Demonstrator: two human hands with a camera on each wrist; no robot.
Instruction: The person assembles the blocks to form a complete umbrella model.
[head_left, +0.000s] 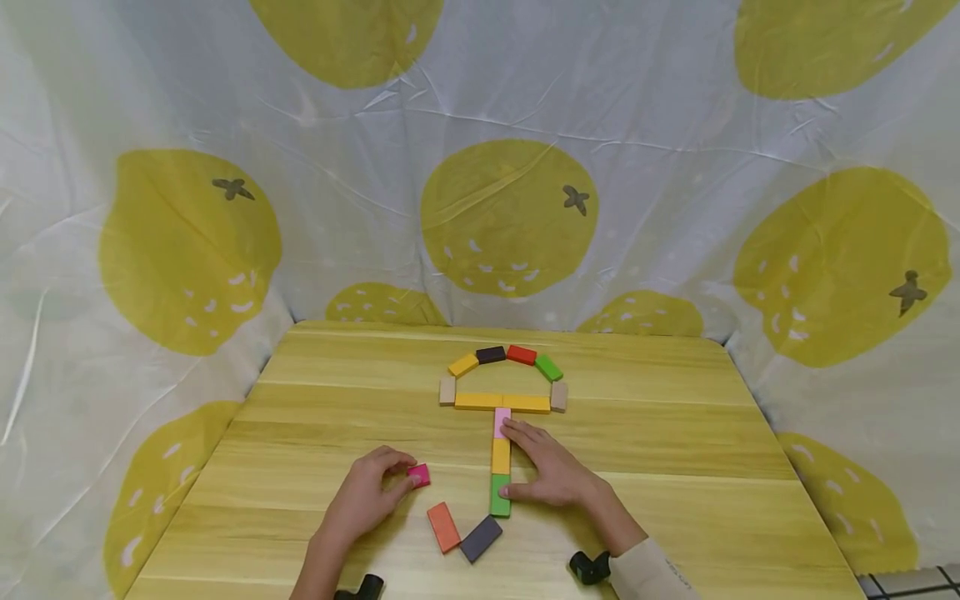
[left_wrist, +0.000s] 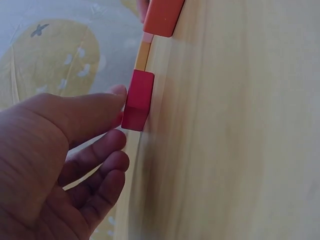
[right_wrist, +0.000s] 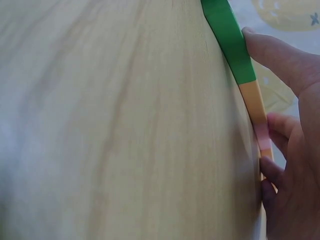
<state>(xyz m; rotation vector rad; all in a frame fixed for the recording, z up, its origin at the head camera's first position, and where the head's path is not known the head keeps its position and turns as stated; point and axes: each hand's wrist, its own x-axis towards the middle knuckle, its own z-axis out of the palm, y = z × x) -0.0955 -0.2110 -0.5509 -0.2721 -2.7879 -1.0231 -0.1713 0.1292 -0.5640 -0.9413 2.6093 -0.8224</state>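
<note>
Between thumb and fingers, my left hand (head_left: 369, 490) pinches a small magenta block (head_left: 419, 475) at the table surface. In the left wrist view the same magenta block (left_wrist: 138, 101) shows close up at the fingertips. My right hand (head_left: 553, 468) rests on a straight column of blocks, its thumb touching the green block (head_left: 499, 497) and its fingertips touching the pink block (head_left: 502, 423). A yellow block (head_left: 501, 457) lies between those two. Below the column's lower end, an orange-red block (head_left: 443, 527) and a dark grey block (head_left: 482, 538) form an angled pair.
Above the column, two yellow blocks (head_left: 478, 402) form a bar. An arch of yellow, black (head_left: 491, 355), red (head_left: 522, 355) and green blocks stands over it, with a plain wood block (head_left: 447, 392) at each end. A lemon-print cloth (head_left: 510, 108) hangs behind the wooden table (head_left: 675, 433).
</note>
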